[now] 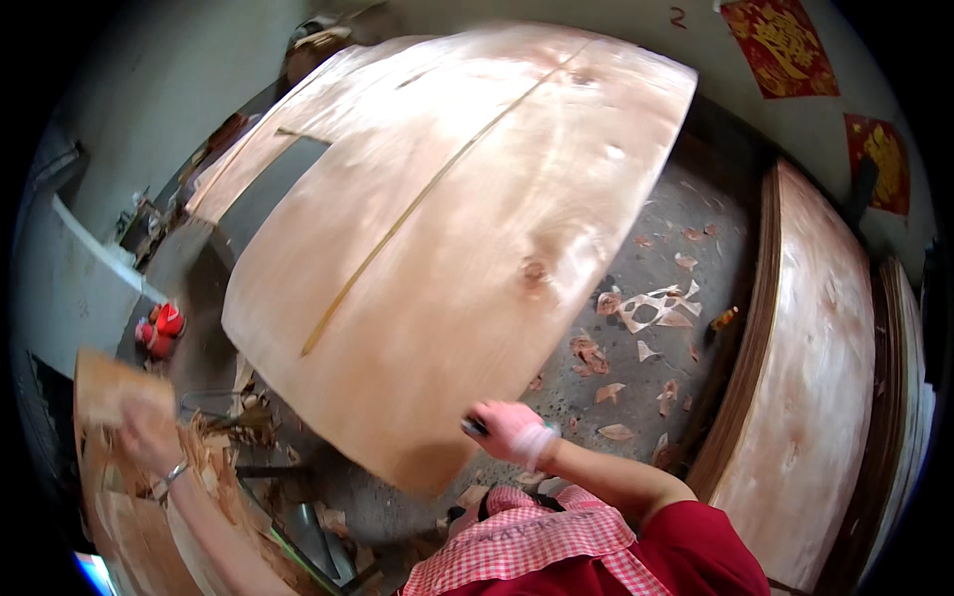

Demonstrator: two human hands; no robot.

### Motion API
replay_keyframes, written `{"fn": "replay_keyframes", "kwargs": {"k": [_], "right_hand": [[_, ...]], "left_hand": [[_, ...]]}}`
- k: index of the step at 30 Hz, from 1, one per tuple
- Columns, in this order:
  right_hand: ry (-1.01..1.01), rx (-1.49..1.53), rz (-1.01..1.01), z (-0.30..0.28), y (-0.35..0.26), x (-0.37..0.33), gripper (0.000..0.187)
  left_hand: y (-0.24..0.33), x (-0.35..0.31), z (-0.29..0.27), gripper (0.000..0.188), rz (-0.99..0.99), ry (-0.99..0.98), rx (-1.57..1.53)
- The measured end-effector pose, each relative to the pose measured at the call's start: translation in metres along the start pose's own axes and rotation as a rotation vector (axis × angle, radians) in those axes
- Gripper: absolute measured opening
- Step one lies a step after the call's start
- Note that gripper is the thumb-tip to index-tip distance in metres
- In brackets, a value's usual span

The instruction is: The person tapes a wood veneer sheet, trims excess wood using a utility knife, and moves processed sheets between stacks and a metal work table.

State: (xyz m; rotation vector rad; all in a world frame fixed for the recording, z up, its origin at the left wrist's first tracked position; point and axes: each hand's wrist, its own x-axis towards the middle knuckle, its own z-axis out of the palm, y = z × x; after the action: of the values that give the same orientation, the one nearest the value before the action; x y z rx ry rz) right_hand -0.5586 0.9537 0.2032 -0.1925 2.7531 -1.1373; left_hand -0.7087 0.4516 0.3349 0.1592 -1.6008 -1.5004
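Note:
A large thin wood veneer sheet [467, 219] with a long split and a dark knot lies spread in front of me. My right hand [509, 429], in a pink glove, grips a small dark-handled tool at the sheet's near edge. My left hand [147, 437], blurred, with a bracelet on the wrist, holds a small veneer piece [111, 389] over a pile of veneer scraps [214, 447] at the lower left.
A tall stack of veneer sheets [805, 377] stands at the right. Torn veneer bits [656, 308] litter the concrete floor. A red and white object [161, 328] lies at the left. Red decorations [780, 45] hang on the far wall.

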Motion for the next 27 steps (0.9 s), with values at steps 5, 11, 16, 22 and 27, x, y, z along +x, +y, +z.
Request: {"fn": "replay_keyframes", "kwargs": {"k": [5, 11, 16, 22, 27], "right_hand": [[0.108, 0.254, 0.426, -0.082, 0.152, -0.138, 0.018], [0.644, 0.364, 0.518, -0.233, 0.25, -0.212, 0.015], [0.795, 0.305, -0.05, -0.377, 0.234, -0.125, 0.026], [0.271, 0.58, -0.209, -0.491, 0.277, 0.025, 0.079], [-0.089, 0.939, 0.068, -0.529, 0.339, 0.078, 0.072]], "left_hand": [[0.098, -0.145, 0.258, 0.032, -0.113, -0.715, -0.245], [0.163, -0.266, 0.424, 0.025, -0.265, -1.344, -0.387], [0.177, -0.332, 0.524, 0.027, -0.536, -1.736, -0.458], [0.168, -0.368, 0.635, 0.027, -0.56, -1.802, -0.479], [0.156, -0.399, 0.743, 0.028, -0.713, -1.911, -0.336]]}}
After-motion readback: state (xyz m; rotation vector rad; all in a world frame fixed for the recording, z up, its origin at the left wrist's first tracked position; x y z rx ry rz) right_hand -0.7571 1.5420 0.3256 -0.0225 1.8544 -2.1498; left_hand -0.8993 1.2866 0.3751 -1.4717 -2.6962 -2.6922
